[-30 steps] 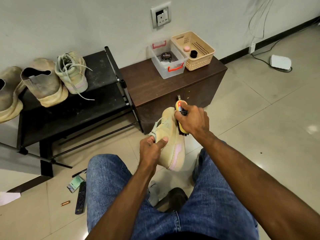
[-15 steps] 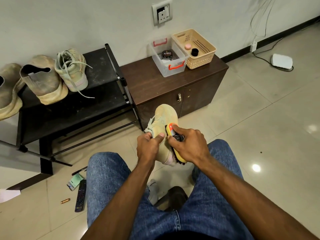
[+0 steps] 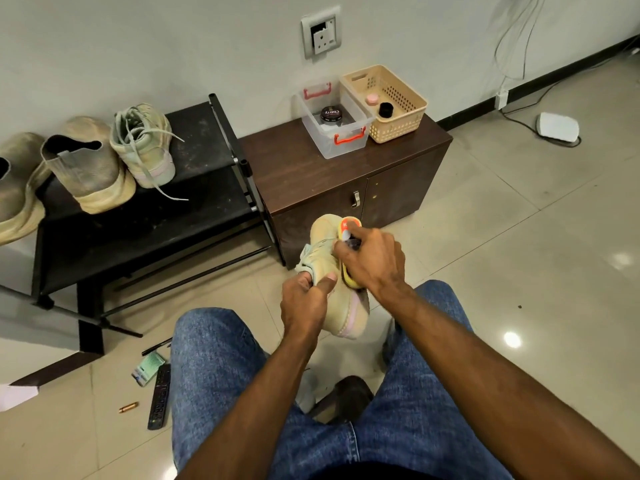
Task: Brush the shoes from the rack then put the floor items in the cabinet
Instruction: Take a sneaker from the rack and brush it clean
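My left hand (image 3: 306, 299) grips a tan sneaker (image 3: 346, 306) by its collar, holding it above my knees with the toe pointing away. My right hand (image 3: 375, 259) grips a yellow brush (image 3: 348, 226) with an orange tip and presses it against the sneaker's right side near the toe. The matching sneaker (image 3: 145, 145) with loose laces and two dusty tan shoes (image 3: 83, 164) stand on the black rack (image 3: 194, 209) at left. On the floor at lower left lie a black remote (image 3: 159, 398), a green packet (image 3: 148, 368), a pen (image 3: 156, 346) and a small copper-coloured piece (image 3: 128, 407).
A brown cabinet (image 3: 311, 174) with shut doors stands beside the rack, carrying a clear box (image 3: 346, 143) with a polish tin and a beige basket (image 3: 398, 126). A white device (image 3: 557, 126) with cable lies on the tiles at right. White paper (image 3: 17, 396) lies at far left.
My right hand has run the brush down the sneaker toward the heel and back up toward the toe. My left hand kept its grip on the collar.
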